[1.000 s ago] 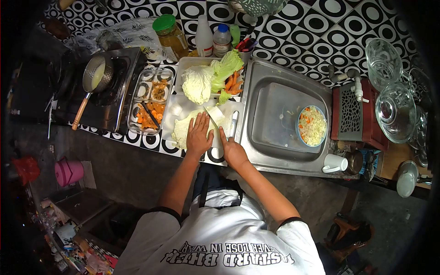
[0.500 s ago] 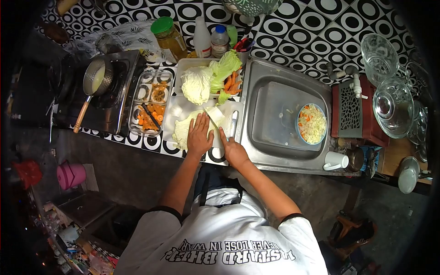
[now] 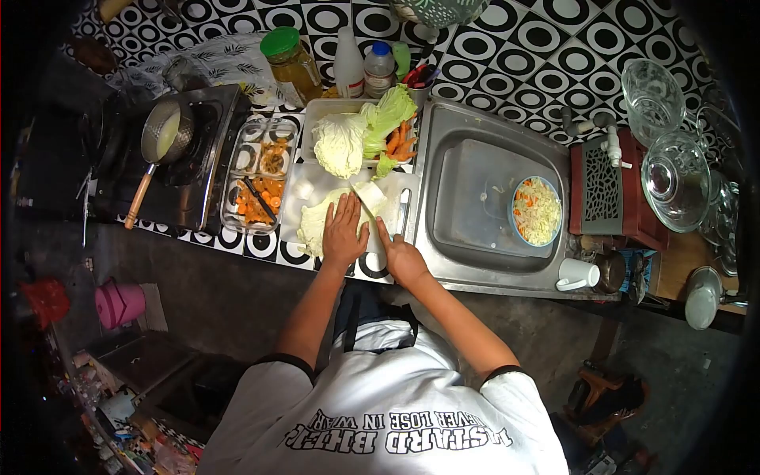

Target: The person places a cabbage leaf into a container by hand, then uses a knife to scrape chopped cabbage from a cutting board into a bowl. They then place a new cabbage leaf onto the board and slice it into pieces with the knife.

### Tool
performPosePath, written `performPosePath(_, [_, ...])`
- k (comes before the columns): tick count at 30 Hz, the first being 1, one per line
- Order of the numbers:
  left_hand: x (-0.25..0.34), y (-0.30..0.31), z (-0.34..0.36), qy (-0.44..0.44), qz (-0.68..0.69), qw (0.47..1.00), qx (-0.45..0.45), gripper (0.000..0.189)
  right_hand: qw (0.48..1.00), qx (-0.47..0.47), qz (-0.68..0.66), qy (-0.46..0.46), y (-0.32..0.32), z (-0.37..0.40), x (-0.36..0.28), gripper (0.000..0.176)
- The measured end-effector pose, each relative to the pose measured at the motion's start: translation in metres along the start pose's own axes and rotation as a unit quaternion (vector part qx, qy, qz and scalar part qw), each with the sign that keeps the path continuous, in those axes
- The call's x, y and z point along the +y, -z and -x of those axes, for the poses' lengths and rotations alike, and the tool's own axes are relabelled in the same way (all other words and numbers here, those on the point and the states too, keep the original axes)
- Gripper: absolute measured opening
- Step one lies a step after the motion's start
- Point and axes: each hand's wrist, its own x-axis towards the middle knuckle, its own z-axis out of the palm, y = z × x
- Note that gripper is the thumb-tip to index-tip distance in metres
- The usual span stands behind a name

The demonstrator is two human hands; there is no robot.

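Note:
My left hand (image 3: 343, 234) lies flat with fingers stretched out over pale cabbage leaves (image 3: 314, 228), pressing them on a white cutting board (image 3: 396, 188). My right hand (image 3: 405, 260) is closed around the handle of a knife (image 3: 366, 207). Its blade points up and left, close beside my left fingers, and meets the cabbage. A cut piece of cabbage (image 3: 370, 192) rests to the right of the blade. Just beyond the board, a tray (image 3: 317, 111) holds a cabbage head (image 3: 339, 146), green leaves (image 3: 388, 119) and carrots (image 3: 402, 142).
A divided glass container (image 3: 229, 214) with carrot pieces stands left of the board, near a stove with a saucepan (image 3: 167, 134). To the right, a bowl of shredded vegetables (image 3: 537, 212) sits in the sink (image 3: 443, 273). Behind are a green-lidded jar (image 3: 290, 67) and bottles.

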Motion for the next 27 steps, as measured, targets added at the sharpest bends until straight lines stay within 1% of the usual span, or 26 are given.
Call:
performPosePath(8, [0.002,0.000,-0.001,0.004,-0.009,1.000,-0.008,0.059,1.000,-0.007,-0.001,-0.007,0.005,-0.004,-0.001,0.090])
performPosePath(10, [0.002,0.000,-0.001,0.002,-0.007,1.000,-0.005,0.059,1.000,0.008,0.029,0.008,0.002,-0.002,0.000,0.083])
performPosePath(13, [0.002,0.000,-0.001,-0.001,-0.008,1.000,0.002,0.058,0.999,0.031,0.023,0.009,-0.004,-0.002,0.002,0.082])
performPosePath(17, [0.000,-0.003,0.000,-0.005,-0.006,1.000,0.010,0.058,0.999,0.038,0.020,0.013,-0.005,-0.005,0.005,0.081])
performPosePath(19, [0.000,-0.004,-0.001,-0.005,-0.006,1.000,0.012,0.058,0.999,0.019,0.023,0.016,0.000,-0.006,0.005,0.080])
performPosePath(23, [0.000,-0.006,0.004,-0.009,-0.008,1.000,0.014,0.059,0.999,0.026,0.011,0.022,-0.002,-0.003,0.008,0.080])
performPosePath(25, [-0.001,-0.004,-0.001,-0.005,-0.009,1.000,0.017,0.059,0.999,0.014,0.037,0.006,-0.003,-0.007,0.005,0.081])
performPosePath(27, [0.000,-0.003,0.001,-0.005,-0.009,1.000,0.014,0.059,0.999,0.005,0.036,0.014,0.002,-0.005,0.007,0.082])
